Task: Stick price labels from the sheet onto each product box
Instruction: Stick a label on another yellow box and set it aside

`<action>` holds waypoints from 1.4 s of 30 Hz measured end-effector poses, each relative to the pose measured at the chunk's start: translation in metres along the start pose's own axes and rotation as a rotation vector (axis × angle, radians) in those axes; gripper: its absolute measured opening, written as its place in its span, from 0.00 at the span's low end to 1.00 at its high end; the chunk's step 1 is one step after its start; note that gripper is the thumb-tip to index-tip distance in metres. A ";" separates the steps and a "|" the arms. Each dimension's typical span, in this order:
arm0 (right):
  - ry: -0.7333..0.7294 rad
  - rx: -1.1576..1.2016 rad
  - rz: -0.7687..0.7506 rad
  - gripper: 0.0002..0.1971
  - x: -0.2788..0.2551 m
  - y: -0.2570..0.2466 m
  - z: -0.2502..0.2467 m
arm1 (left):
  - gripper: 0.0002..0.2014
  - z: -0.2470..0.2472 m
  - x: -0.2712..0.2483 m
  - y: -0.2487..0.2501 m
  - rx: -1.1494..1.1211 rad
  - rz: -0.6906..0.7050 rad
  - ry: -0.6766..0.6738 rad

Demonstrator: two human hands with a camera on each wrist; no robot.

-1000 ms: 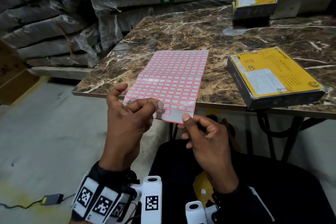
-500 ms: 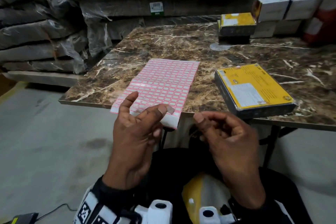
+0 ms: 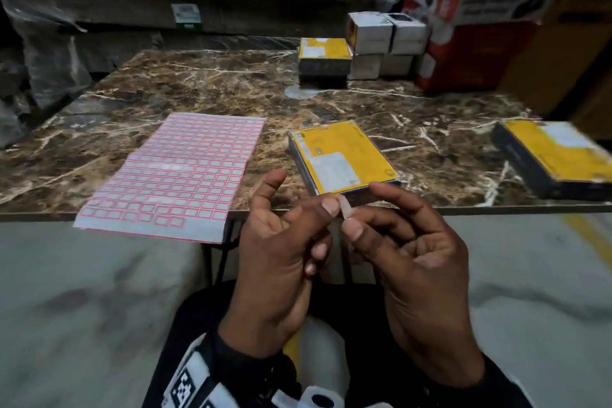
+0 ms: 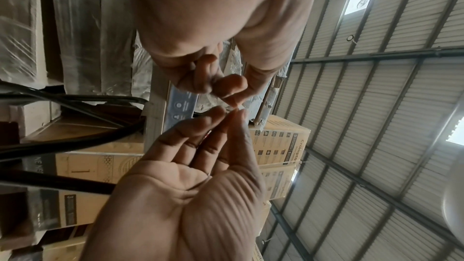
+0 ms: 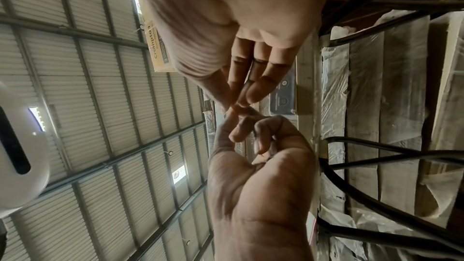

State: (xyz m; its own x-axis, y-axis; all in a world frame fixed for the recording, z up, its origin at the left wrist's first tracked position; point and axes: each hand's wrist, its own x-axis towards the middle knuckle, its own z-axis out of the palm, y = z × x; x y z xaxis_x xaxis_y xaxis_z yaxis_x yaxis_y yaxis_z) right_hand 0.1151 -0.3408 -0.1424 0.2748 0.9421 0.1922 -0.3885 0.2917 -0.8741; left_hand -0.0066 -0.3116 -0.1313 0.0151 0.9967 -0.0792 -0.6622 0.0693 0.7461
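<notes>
A small pink-edged price label (image 3: 344,209) stands on edge between my two hands, just in front of the table edge. My left hand (image 3: 328,209) pinches it at the fingertips, forefinger raised. My right hand (image 3: 357,223) meets it from the right and pinches the same label with thumb and a curled finger. In the left wrist view the left hand (image 4: 233,113) and right hand (image 4: 232,97) touch tip to tip. The label sheet (image 3: 178,172) lies on the table, its near end overhanging. A yellow-topped product box (image 3: 341,156) lies flat just beyond my hands.
A second yellow box (image 3: 556,156) lies at the right edge of the marble table (image 3: 165,89). At the back stand a third yellow box (image 3: 324,53), small white boxes (image 3: 381,33) and a large red and white carton (image 3: 480,10). Wrapped slabs fill the left.
My left hand has lifted a label off the sheet and carried it right, toward the yellow box. My right hand let go of the sheet's corner and now meets the label.
</notes>
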 end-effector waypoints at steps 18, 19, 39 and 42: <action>0.099 -0.636 -0.537 0.38 0.027 -0.018 -0.026 | 0.12 -0.008 0.002 0.004 0.902 0.749 0.016; 0.082 -0.726 -0.596 0.39 0.030 -0.017 -0.029 | 0.11 -0.010 0.005 0.005 1.021 0.803 -0.002; -0.176 -1.262 -0.853 0.45 0.049 -0.001 -0.032 | 0.20 -0.028 0.038 -0.006 1.409 0.870 -0.191; -0.163 -1.292 -0.850 0.45 0.049 0.000 -0.031 | 0.27 -0.026 0.036 -0.004 1.513 0.884 -0.213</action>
State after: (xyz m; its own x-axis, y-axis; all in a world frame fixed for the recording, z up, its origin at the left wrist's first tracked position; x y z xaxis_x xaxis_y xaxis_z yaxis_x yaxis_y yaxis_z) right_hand 0.1558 -0.2996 -0.1466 -0.1154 0.6117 0.7826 0.8444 0.4754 -0.2471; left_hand -0.0225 -0.2772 -0.1543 0.2388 0.7326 0.6374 0.6831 -0.5932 0.4259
